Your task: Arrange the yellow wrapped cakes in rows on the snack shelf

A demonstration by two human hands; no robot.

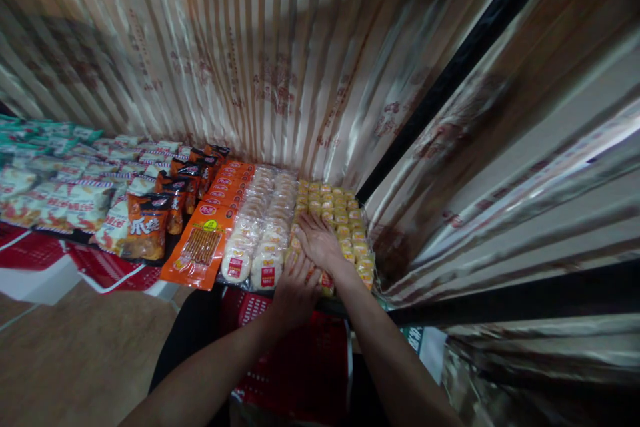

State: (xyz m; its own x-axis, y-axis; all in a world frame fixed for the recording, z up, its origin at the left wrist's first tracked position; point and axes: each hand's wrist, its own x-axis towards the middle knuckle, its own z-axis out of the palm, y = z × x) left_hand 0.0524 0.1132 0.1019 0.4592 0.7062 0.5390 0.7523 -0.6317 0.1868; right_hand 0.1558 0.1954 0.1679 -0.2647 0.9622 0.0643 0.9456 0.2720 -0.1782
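My left hand (299, 288) lies with its fingers stretched forward on the front of the yellow-wrapped snack packs (357, 233). Just ahead of it, my right hand (320, 240) rests flat, fingers extended to the upper left across the same yellow packs. Some packs are hidden under both palms. Directly left of the hands run two rows of clear-wrapped round white crackers (267, 263) with red labels. Beside those, orange packets of stick snacks (200, 247) overlap in a row.
Orange-and-black snack bags (146, 227) and white snack bags (87, 203) fill the shelf leftward, with green bags (45, 137) at the far left. Striped, printed curtain-like sheeting (280, 67) hangs behind. A dark post (440, 100) slants at the right. Red printed cloth (300, 367) hangs in front.
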